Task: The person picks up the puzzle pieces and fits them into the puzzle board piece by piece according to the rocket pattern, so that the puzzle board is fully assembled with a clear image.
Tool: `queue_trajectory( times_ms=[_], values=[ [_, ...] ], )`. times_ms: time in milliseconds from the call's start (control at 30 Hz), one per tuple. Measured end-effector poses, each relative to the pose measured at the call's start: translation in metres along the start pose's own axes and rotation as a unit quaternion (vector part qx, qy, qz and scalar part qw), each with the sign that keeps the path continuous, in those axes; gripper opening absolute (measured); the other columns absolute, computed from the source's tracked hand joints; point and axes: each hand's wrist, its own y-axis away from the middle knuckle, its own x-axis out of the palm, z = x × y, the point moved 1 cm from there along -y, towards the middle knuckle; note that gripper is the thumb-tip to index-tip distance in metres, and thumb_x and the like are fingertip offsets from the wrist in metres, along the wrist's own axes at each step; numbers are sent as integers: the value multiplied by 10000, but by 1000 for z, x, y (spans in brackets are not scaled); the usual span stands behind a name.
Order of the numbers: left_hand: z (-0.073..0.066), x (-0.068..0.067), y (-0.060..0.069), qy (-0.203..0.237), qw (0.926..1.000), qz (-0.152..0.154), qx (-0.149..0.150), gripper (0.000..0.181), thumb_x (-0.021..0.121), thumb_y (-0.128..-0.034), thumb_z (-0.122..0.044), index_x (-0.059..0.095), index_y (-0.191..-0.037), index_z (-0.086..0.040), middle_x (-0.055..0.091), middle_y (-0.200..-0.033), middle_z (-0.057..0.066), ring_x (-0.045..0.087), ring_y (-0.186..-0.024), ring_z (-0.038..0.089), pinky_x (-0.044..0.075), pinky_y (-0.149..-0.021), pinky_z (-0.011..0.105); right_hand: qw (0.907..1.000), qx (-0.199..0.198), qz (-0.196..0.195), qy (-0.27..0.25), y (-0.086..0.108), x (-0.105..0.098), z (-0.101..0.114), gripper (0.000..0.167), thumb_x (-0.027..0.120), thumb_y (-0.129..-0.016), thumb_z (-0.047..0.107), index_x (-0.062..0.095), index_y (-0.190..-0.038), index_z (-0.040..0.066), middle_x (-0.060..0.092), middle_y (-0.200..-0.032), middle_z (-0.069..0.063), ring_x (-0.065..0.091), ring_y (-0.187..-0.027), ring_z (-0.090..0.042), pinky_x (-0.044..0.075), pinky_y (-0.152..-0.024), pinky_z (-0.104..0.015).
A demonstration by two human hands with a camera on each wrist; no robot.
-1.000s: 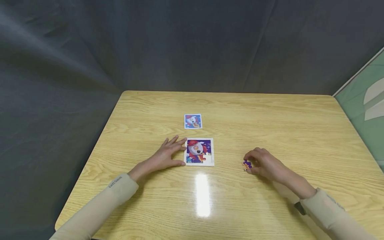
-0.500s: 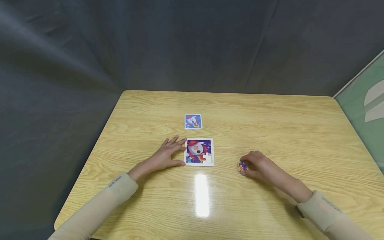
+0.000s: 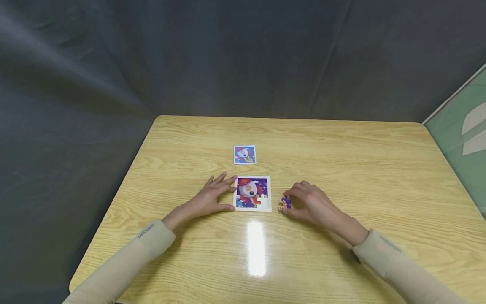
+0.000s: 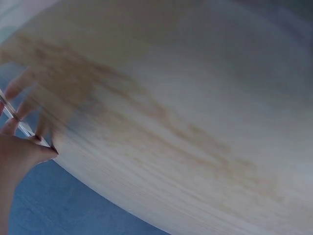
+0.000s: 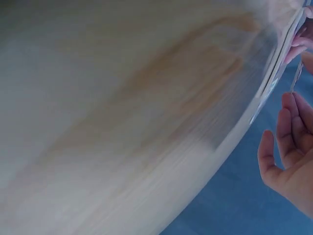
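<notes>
In the head view a square puzzle board (image 3: 268,205) with a white border lies on the table, showing a cartoon rocket on purple; a white gap is open at its lower right. My left hand (image 3: 209,197) rests fairly straight, spread fingers and thumb against the board's left edge. Just right of the board, my right hand (image 3: 314,204) pinches a purple and orange jigsaw piece (image 3: 285,203) between thumb and fingers. The right wrist view catches that piece edge-on as a thin sliver (image 5: 297,77), above the other, loosely curled fingers of the right hand (image 5: 296,152).
Behind the board lies a small picture card (image 3: 244,155) with the same rocket design. The wooden table (image 3: 360,156) carries a bright light reflection in front of the board. A dark curtain (image 3: 243,59) hangs beyond the far edge.
My right hand has moved left across the table with the jigsaw piece, from well right of the board to close beside it. The left hand and the board have stayed put.
</notes>
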Motion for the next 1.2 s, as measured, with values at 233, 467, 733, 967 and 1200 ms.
queue_trajectory(
  times_ms=[233, 467, 733, 967, 1200],
  values=[
    [0, 2, 1, 32, 10000, 5, -19, 563, 731, -835, -396, 574, -1286, -98, 256, -1575, 40, 78, -1469, 318, -11, -1154, 585, 9997, -58, 213, -129, -21, 14, 10, 431, 836, -723, 342, 712, -1013, 47, 668, -906, -12, 558, -825, -139, 505, -683, -285],
    [1, 3, 1, 6, 10000, -13, -6, 564, 726, -835, -401, 573, -1286, -98, 257, -1574, 44, 82, -1467, 326, -4, -1151, 592, 9983, 13, 558, -182, -37, 24, 18, 417, 828, -742, 317, 711, -1033, 41, 667, -924, -29, 573, -870, -173, 503, -738, -326],
    [1, 2, -1, -40, 10000, 10, 26, 573, 720, -839, -415, 570, -1293, -100, 259, -1572, 47, 89, -1466, 326, 0, -1152, 589, 9959, 156, 886, -93, -44, 29, 20, 415, 805, -767, 329, 714, -1061, 49, 662, -931, -28, 540, -826, -149, 481, -703, -297],
    [2, 2, -2, -84, 10000, 14, 8, 575, 723, -836, -413, 569, -1296, -103, 251, -1575, 31, 86, -1469, 312, -6, -1156, 578, 9952, 83, 954, -178, -46, 29, 20, 408, 805, -772, 307, 713, -1070, 45, 649, -901, -26, 525, -786, -138, 466, -675, -278],
    [3, 2, -1, -27, 10000, 17, 19, 570, 724, -836, -411, 572, -1291, -103, 250, -1575, 28, 80, -1470, 312, -13, -1156, 578, 9947, 133, 961, -339, -51, 31, 19, 385, 824, -742, 281, 725, -1024, 37, 649, -882, -19, 526, -772, -143, 464, -647, -271]
  ],
)
